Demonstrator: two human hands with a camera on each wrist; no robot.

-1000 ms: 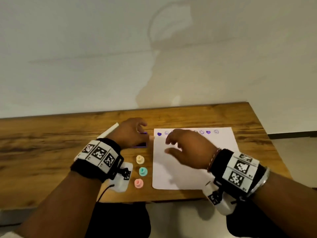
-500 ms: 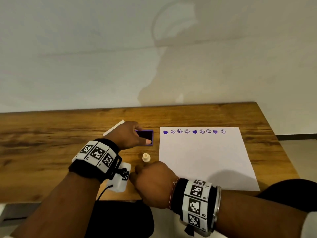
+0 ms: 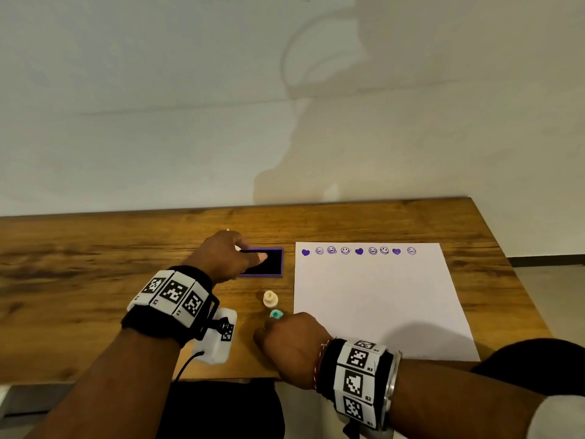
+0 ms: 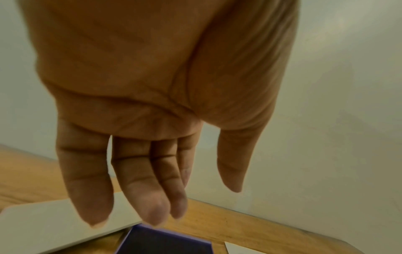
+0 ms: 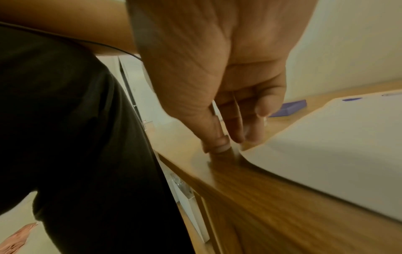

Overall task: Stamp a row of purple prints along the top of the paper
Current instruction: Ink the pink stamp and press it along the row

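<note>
Nine purple prints (image 3: 359, 251), hearts and smiling faces, run in a row along the top edge of a white sheet of paper (image 3: 376, 305) lying on the wooden surface (image 3: 95, 248). Just left of the paper sits a purple ink pad (image 3: 269, 263); the person's left hand (image 3: 221, 258) hovers at its left side, its fingers (image 4: 150, 206) straight and released, tips just above the pad's near corner in the left wrist view, with a white flat piece (image 4: 43, 221) lying beneath them. The right hand (image 3: 294, 340) is low at the front edge of the surface, beside the paper's near-left corner, fingers (image 5: 217, 142) curled downward with thumb and fingertips drawn together; whether they pinch anything cannot be told. Just beyond those fingertips stands a teal stamp (image 3: 276, 314), and beyond that a cream stamp (image 3: 270, 298), both between the pad and the right hand.
</note>
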